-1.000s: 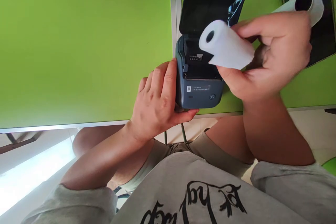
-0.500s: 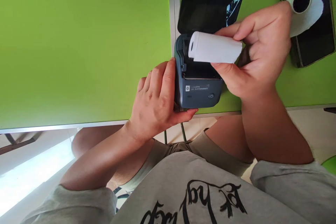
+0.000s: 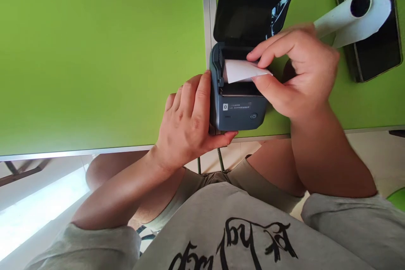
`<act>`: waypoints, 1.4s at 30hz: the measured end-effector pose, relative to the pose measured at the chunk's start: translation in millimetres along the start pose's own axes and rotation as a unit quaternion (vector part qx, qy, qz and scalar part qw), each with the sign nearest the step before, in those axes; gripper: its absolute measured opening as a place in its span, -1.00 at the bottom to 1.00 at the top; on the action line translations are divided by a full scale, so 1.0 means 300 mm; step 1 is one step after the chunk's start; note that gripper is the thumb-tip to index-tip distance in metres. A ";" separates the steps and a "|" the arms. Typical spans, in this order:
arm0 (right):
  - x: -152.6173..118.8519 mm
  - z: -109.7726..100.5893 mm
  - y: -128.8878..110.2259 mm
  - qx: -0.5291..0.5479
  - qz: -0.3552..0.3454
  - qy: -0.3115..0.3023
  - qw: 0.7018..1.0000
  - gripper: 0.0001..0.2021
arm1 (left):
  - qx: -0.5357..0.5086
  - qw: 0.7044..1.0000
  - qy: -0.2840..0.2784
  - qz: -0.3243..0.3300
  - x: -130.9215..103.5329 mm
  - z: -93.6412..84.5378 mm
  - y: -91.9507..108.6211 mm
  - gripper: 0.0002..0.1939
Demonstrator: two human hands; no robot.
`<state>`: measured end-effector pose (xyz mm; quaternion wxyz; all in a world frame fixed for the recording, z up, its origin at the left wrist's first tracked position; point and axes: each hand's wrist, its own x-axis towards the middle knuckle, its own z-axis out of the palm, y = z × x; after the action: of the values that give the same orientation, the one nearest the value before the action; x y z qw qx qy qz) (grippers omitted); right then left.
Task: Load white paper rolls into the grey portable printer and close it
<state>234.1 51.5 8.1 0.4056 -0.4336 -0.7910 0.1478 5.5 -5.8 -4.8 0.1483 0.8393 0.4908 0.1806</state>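
Note:
A dark blue-grey label printer (image 3: 238,112) stands at the table's front edge with its black lid (image 3: 249,4) raised. My left hand (image 3: 190,122) grips the printer's left side, thumb along its front bottom edge. A white paper roll (image 3: 242,69) sits inside the printer's bay, its loose end lifted toward me. My right hand (image 3: 297,67) pinches that loose end between thumb and fingers, over the right side of the bay. The roll's right end is hidden behind the fingers.
Right of the printer, a larger white paper roll (image 3: 338,19) lies partly over a black phone-like device (image 3: 379,50). A grey metal seam (image 3: 209,8) runs between two green tabletops (image 3: 104,59). My legs are below the front edge.
The paper roll has gone down and slightly left into the printer's bay. My right hand moved left with it and now holds its loose end. My left hand stayed in place.

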 end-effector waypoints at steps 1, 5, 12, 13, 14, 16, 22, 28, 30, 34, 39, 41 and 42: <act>0.001 -0.001 0.001 0.002 0.000 -0.003 1.000 -0.90 | 0.000 1.000 0.002 0.000 0.000 0.000 0.001 0.13; -0.002 -0.008 0.010 0.049 -0.007 -0.005 0.999 -0.88 | 0.005 1.000 0.011 -0.004 -0.002 0.004 0.003 0.13; -0.004 -0.043 -0.003 0.110 -0.017 -0.110 0.988 -0.94 | 0.012 0.999 0.026 0.037 -0.002 0.000 0.002 -0.07; -0.005 -0.044 -0.008 0.108 -0.018 -0.123 0.986 -0.95 | 0.013 0.999 0.025 0.043 -0.001 -0.004 0.003 -0.15; -0.006 -0.044 -0.011 0.104 -0.022 -0.130 0.986 -0.95 | 0.014 0.999 0.018 0.044 -0.001 -0.008 0.004 -0.22; -0.007 -0.042 -0.013 0.095 -0.035 -0.129 0.986 -0.93 | 0.014 0.999 -0.007 0.037 0.001 -0.016 0.005 -0.29; -0.006 -0.018 0.018 0.155 -0.036 -0.076 0.984 -0.66 | 0.003 0.999 -0.015 0.042 0.002 -0.020 -0.001 -0.35; -0.003 0.022 0.052 0.159 0.012 0.114 0.981 -0.70 | 0.023 0.998 -0.001 0.051 -0.008 -0.009 -0.001 -0.38; -0.003 0.020 0.063 0.153 0.027 0.135 0.979 -0.78 | 0.025 0.998 0.001 0.053 -0.011 -0.007 0.000 -0.40; 0.002 0.015 0.062 0.201 0.083 0.107 0.970 -0.86 | 0.014 0.998 0.009 0.056 -0.013 -0.007 0.000 -0.42; 0.021 0.040 0.026 0.236 0.076 0.081 0.965 -0.69 | 0.002 0.998 0.013 0.060 -0.015 -0.005 -0.003 -0.44; 0.024 0.048 0.017 0.242 0.088 0.139 0.956 -0.71 | -0.001 0.998 0.013 0.061 -0.016 -0.004 -0.006 -0.44; 0.025 0.050 0.015 0.252 0.098 0.175 0.947 -0.72 | -0.002 0.998 0.013 0.064 -0.017 -0.003 -0.008 -0.44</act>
<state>222.9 61.8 -0.1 0.6173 -0.4115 -0.5983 0.3027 0.9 -9.0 -5.7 0.1318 0.8664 0.4372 0.2019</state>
